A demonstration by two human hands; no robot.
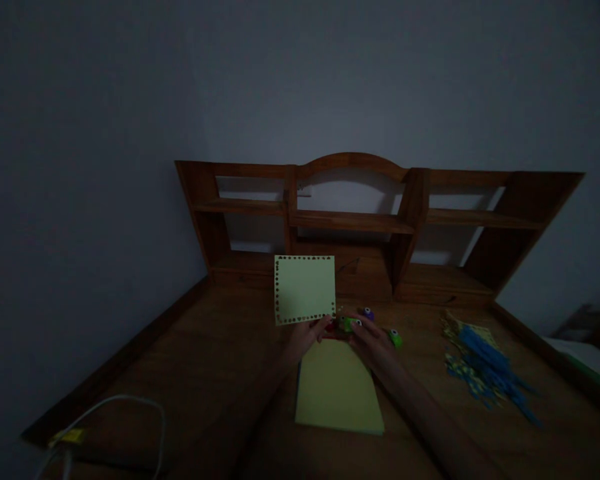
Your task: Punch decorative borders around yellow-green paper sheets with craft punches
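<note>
In dim light, my left hand (305, 339) pinches the lower right corner of a pale yellow-green sheet of paper (306, 290), held up at a tilt. Small punched holes run along the sheet's left, top and bottom edges. My right hand (371, 339) has its fingers wrapped round a small green paper punch (349, 325) with an eye-like spot, close to that corner. Something red shows by the left fingertips, mostly hidden. Below both hands lies a stack of pale yellow paper (337, 390) on the desk.
A purple punch (368, 313) and another green punch (395, 338) stand beyond and right of my right hand. Blue and yellow paper shreds (487, 360) are heaped on the desk's right side. A wooden shelf unit (350, 220) stands behind. A white cable (145, 400) lies at front left.
</note>
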